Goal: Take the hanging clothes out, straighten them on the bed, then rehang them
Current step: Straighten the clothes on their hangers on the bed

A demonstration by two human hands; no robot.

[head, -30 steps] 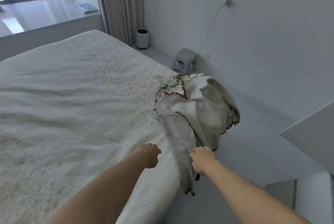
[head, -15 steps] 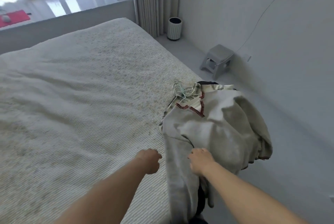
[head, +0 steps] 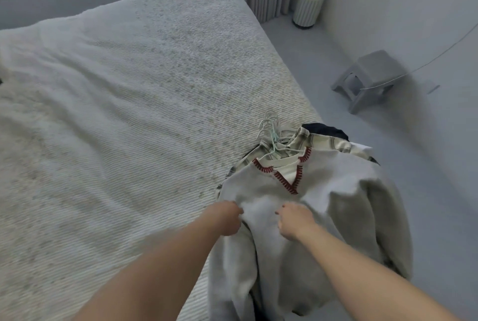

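Two hands are on the top piece of a pile of clothes (head: 297, 217) at the edge of the bed (head: 116, 126). The left hand (head: 227, 218) has its fingers curled and looks like it pinches a fold of the grey sweater (head: 266, 191). The right hand (head: 294, 219) is curled on the same cloth, but I cannot tell for sure if it grips or just presses. The hangers (head: 271, 131) are bunched at the top of the pile. A lot of the pile hangs off the side of the bed, over the floor (head: 388, 152). I think a pull toward the edge could make the whole pile slide off. The hooks are tangled, so lifting one piece could drag the others along. A sleeve could also slip off its hanger
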